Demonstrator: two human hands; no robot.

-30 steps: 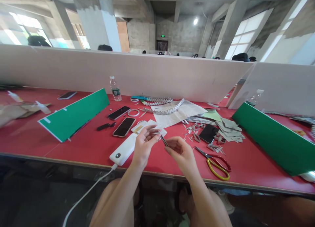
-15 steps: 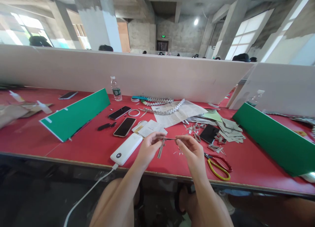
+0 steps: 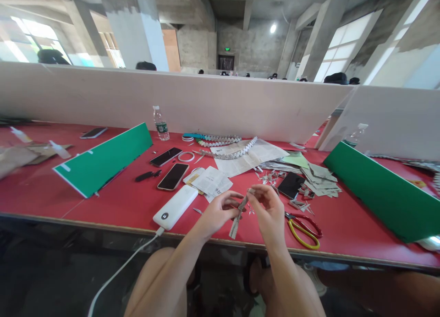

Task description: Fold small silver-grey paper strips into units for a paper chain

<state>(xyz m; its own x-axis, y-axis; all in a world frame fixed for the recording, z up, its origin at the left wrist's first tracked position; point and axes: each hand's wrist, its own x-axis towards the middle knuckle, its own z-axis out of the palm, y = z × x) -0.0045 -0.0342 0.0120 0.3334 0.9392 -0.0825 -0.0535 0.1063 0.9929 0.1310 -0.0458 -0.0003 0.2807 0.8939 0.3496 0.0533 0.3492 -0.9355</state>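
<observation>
A narrow grey paper strip slants between the fingers, its lower end jutting free

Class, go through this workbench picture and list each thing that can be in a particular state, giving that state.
Paper strip: held slanting, in left hand and right hand.
Scissors: lying down, handles apart, blades mostly hidden.
Power bank: lying flat, cable plugged in.
Phone nearest it: face up, screen dark.
Phone behind that: face up, screen dark.
Bottle by the left green board: upright, capped.
Left green board: standing on edge.
Ceiling lamp: lit.
</observation>
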